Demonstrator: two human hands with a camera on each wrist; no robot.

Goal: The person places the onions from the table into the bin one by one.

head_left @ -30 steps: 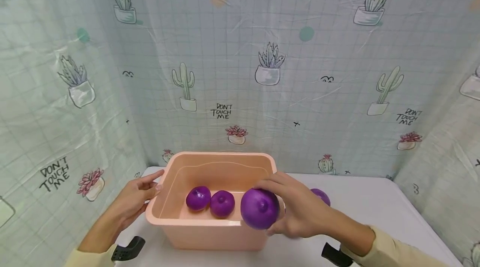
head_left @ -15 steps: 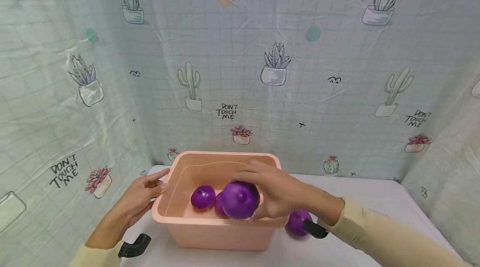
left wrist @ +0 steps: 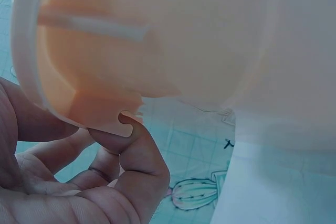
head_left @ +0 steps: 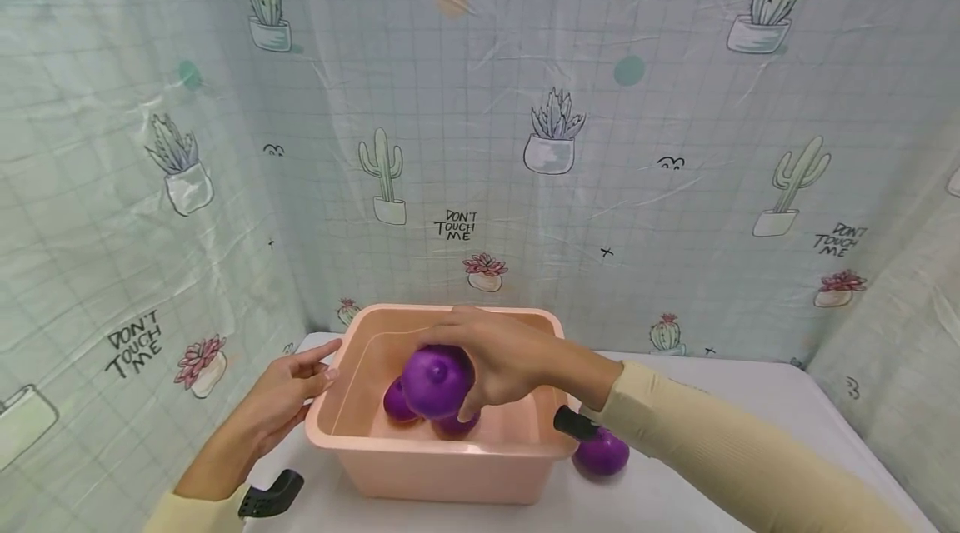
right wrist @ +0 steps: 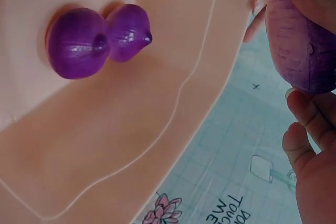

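Observation:
My right hand (head_left: 506,358) grips a purple onion (head_left: 437,383) between thumb and fingers, over the inside of a peach-coloured plastic bin (head_left: 442,479). In the right wrist view the held onion (right wrist: 302,45) shows lengthwise ridges. Two more onions lie touching on the bin floor, a left one (right wrist: 76,45) and a right one (right wrist: 128,32); the held onion partly covers both in the head view. My left hand (head_left: 281,391) holds the bin's left rim, and the left wrist view shows thumb and fingers (left wrist: 142,161) pinching its edge.
Another purple onion (head_left: 602,456) rests on the white table (head_left: 720,433) just right of the bin, partly behind the right wrist's black camera strap (head_left: 576,423). A cactus-print curtain (head_left: 480,100) closes off the back and both sides.
My right hand has carried the onion leftward from the bin's right front corner to above the two onions inside. The left hand keeps its place on the rim.

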